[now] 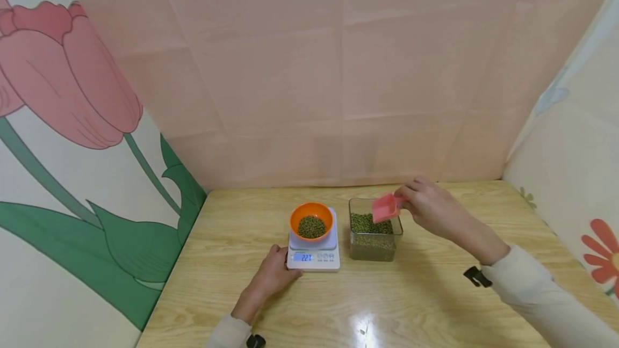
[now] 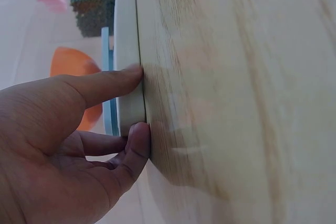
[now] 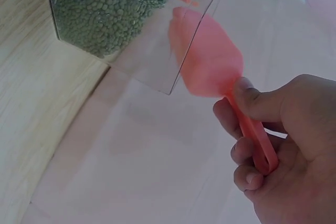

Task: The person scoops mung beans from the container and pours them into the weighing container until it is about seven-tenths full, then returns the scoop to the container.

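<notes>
My right hand (image 1: 432, 208) grips the handle of a pink scoop (image 1: 384, 208) above the rim of a clear square container (image 1: 372, 252). No beans show in the scoop. Green mung beans (image 3: 113, 11) partly fill the container. To its left stands a white kitchen scale (image 1: 314, 265), its lit display seeming to read 227. On the scale's platform sits an orange bowl (image 1: 311, 208) with a small heap of the same beans. My left hand (image 2: 68, 145) holds the scale's front left corner between thumb and curled fingers.
The wooden table (image 1: 232, 240) runs back to a pinkish sheet (image 1: 338, 85) hung as a wall. Flower-patterned panels (image 1: 67, 138) stand at both sides. Each wrist has a black strap (image 1: 477, 276) at the sleeve.
</notes>
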`<state>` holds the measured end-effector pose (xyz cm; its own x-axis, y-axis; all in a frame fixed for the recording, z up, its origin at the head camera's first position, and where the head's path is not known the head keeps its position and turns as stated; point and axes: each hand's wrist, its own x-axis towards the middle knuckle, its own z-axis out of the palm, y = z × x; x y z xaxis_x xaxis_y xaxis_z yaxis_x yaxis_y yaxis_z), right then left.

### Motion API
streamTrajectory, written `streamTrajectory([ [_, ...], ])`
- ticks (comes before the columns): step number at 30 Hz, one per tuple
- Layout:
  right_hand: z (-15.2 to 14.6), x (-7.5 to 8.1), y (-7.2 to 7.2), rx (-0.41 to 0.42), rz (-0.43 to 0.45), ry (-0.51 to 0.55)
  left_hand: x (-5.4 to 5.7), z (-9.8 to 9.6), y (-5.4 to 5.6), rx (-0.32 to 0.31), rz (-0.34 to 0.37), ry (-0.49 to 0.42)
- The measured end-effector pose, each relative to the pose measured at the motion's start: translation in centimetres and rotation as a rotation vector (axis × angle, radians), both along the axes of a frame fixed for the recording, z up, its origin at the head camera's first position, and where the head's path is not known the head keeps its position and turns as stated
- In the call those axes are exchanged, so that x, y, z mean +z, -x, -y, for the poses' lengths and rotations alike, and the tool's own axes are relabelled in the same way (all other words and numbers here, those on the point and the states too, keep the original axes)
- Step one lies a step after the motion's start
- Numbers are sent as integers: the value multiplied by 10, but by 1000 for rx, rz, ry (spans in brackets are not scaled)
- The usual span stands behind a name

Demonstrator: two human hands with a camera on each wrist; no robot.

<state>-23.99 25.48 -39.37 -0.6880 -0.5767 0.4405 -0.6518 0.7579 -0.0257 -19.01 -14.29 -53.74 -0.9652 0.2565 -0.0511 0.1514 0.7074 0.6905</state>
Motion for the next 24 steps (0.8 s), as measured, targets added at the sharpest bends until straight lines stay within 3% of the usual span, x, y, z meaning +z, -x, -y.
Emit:
streamTrajectory([
  [7,4,-1,0,26,-75,-44,-1,0,0,-7,-10,7],
  [24,17,-5,2,35,-115,-136,0,0,-1,2,15,-22],
])
